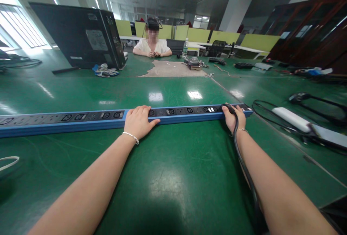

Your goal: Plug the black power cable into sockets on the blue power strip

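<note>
A long blue power strip [187, 111] with black sockets lies across the green table. My left hand [137, 120] is laid over the middle of it, fingers curled across the top toward the far edge and thumb stretched along the front side. Near the strip's right end, my right hand [236, 118] is closed on a black plug [227, 108] held at the sockets. How deep the plug sits in a socket cannot be made out. Its thick black cable [240, 152] hangs down along my right forearm.
At right lie a white power strip [291, 118] and black cables [261, 110]. A black computer case [81, 34] stands at the back left, gloves [105, 70] beside it. Across the table sits a person [152, 43], near a bottle [185, 46] and metal parts [193, 62].
</note>
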The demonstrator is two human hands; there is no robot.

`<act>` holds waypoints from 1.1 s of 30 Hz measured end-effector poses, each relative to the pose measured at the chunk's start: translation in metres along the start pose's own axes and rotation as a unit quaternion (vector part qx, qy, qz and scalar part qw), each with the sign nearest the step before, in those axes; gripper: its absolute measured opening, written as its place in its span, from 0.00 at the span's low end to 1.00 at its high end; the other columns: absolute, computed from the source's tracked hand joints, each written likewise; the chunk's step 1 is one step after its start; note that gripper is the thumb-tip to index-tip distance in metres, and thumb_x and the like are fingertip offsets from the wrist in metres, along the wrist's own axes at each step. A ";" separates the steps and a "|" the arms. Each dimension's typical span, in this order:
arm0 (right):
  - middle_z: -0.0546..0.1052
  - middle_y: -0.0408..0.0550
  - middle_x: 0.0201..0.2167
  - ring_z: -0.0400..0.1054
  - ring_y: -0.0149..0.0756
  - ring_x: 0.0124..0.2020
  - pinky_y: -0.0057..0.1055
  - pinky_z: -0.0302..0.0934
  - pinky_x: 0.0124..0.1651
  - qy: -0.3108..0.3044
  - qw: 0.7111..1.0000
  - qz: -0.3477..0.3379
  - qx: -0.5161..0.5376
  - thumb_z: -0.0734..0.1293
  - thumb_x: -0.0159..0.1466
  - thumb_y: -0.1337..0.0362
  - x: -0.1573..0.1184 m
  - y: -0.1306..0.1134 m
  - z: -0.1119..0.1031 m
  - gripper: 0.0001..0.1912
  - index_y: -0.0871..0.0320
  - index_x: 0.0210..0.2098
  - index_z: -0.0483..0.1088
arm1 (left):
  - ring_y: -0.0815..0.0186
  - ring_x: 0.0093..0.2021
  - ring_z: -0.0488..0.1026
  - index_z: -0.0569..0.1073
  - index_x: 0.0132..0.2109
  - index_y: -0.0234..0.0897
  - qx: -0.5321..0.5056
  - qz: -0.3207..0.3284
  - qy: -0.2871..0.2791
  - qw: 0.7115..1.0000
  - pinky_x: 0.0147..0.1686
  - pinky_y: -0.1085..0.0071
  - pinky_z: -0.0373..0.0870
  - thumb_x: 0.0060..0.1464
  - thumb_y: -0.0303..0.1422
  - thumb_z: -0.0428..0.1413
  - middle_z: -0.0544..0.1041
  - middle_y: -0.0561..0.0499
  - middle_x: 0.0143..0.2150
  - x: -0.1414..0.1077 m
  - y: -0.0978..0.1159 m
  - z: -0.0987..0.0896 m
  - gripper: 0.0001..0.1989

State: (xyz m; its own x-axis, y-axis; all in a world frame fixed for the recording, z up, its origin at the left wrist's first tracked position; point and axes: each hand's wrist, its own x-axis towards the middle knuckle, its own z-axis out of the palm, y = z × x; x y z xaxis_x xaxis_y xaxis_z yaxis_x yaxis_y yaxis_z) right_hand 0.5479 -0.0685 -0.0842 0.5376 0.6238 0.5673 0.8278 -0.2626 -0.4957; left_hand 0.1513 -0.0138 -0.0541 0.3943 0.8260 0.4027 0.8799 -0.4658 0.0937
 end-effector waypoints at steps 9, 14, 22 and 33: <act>0.76 0.50 0.44 0.63 0.46 0.53 0.42 0.56 0.56 0.045 0.999 0.010 0.019 0.61 0.56 0.49 -0.003 -0.005 0.001 0.22 0.54 0.44 0.74 | 0.54 0.57 0.63 0.64 0.56 0.34 0.001 0.003 0.003 1.000 0.55 0.57 0.55 0.53 0.52 0.48 0.69 0.40 0.55 0.000 0.000 0.000 0.31; 0.77 0.49 0.43 0.64 0.45 0.52 0.42 0.57 0.55 0.054 0.998 -0.005 0.019 0.62 0.56 0.50 -0.002 -0.003 0.002 0.21 0.54 0.43 0.75 | 0.54 0.57 0.62 0.64 0.56 0.36 -0.001 0.001 0.002 1.000 0.55 0.57 0.55 0.53 0.52 0.48 0.69 0.40 0.56 0.000 0.000 -0.001 0.30; 0.78 0.51 0.39 0.70 0.43 0.43 0.42 0.59 0.52 0.115 0.989 -0.020 0.094 0.60 0.59 0.49 0.006 -0.006 -0.002 0.22 0.60 0.38 0.75 | 0.54 0.56 0.63 0.65 0.55 0.35 0.016 0.009 0.011 1.000 0.54 0.58 0.56 0.53 0.52 0.48 0.70 0.40 0.54 0.000 0.000 0.000 0.30; 0.78 0.50 0.37 0.71 0.44 0.42 0.42 0.62 0.49 0.128 0.977 0.047 0.165 0.62 0.57 0.48 0.017 0.024 -0.009 0.23 0.60 0.39 0.74 | 0.54 0.57 0.63 0.65 0.55 0.36 0.010 0.004 0.001 1.000 0.54 0.58 0.56 0.53 0.51 0.48 0.70 0.40 0.55 0.001 0.000 -0.001 0.30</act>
State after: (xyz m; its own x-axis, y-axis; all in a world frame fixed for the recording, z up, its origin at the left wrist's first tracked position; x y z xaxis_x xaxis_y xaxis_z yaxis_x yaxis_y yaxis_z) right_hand 0.5785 -0.0706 -0.0801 0.6660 0.3933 0.6339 0.6986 -0.0310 -0.7148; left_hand 0.1514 -0.0136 -0.0533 0.4001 0.8221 0.4050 0.8825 -0.4649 0.0720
